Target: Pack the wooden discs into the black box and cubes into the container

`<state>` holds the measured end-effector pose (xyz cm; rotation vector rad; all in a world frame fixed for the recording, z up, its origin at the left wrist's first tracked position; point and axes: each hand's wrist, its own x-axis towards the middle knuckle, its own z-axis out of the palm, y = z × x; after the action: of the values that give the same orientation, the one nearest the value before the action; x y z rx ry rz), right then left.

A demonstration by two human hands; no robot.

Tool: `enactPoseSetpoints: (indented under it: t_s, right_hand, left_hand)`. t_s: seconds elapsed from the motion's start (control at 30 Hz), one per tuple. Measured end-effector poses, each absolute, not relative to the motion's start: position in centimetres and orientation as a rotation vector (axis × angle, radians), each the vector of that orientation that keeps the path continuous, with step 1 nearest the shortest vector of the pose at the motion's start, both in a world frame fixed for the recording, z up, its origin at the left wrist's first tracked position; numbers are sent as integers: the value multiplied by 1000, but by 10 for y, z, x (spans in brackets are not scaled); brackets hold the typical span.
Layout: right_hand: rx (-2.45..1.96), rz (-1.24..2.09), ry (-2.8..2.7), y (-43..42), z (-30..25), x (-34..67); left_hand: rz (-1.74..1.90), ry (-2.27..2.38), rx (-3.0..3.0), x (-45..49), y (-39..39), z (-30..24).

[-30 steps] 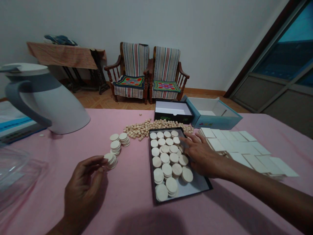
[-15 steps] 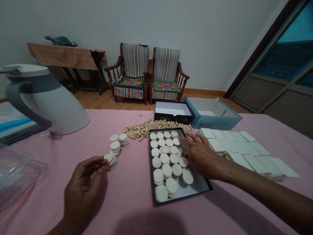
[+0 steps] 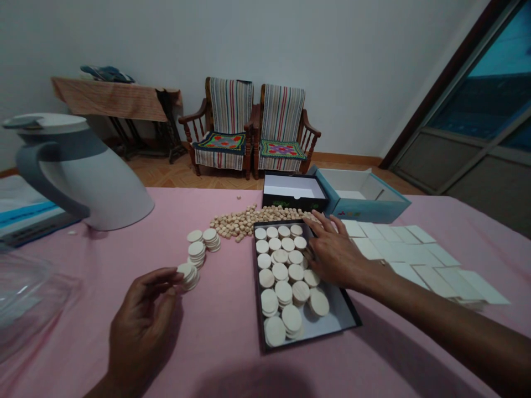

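My right hand (image 3: 334, 254) lies flat, fingers spread, over the far right part of the black tray (image 3: 348, 315), palm down on the wooden discs (image 3: 286, 276) stacked inside; not gripping anything I can see. Tray sits mid-table on the pink tablecloth (image 3: 224, 331), closer to the near edge. My forearm crosses the tray's right rim and hides that side of it.

My left hand (image 3: 143, 323) is loosely curled, fingertips (image 3: 174, 279) touching a small disc stack (image 3: 188, 273) outside the tray, left of it. Two more loose stacks (image 3: 203, 243) run back from there toward the far edge.

Around:
- heap of small wooden pegs (image 3: 244, 218) just beyond the tray's far edge, touching it or nearly
- black box (image 3: 294, 190) and blue box (image 3: 360, 196), both open, side by side near the far edge
- flat pale tiles (image 3: 410, 251) laid overlapping on the right side, just beside my right hand
- white jug (image 3: 83, 177) far left, tilted in view by the lens
- clear plastic lid (image 3: 25, 298) at the left edge, partly out of frame
- two striped chairs (image 3: 253, 127) against the wall behind the table
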<state>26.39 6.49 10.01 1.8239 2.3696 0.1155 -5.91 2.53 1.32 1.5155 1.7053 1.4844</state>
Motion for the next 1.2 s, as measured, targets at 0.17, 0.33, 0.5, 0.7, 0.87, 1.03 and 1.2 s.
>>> enactPoseSetpoints:
  t_s: [0.17, 0.33, 0.5, 0.7, 0.87, 1.03, 1.2]
  right_hand:
    - [1783, 141, 2367, 69, 96, 265]
    - [1818, 178, 2355, 72, 88, 266]
    - [1860, 203, 2410, 67, 94, 268]
    - [1829, 32, 2492, 48, 109, 273]
    - [1740, -4, 2533, 36, 98, 271]
    - [1728, -21, 2540, 29, 91, 266]
    - [1755, -123, 2547, 33, 100, 271]
  left_hand:
    - [1495, 1714, 1547, -59, 25, 13]
    - [1476, 1733, 1570, -60, 26, 14]
    - [1505, 1732, 1587, -59, 27, 17]
    - [1515, 1727, 1589, -57, 26, 18]
    - [1522, 1723, 1597, -55, 26, 19]
    - [1499, 1725, 1588, -57, 25, 18]
    - [1492, 1741, 1587, -59, 25, 16]
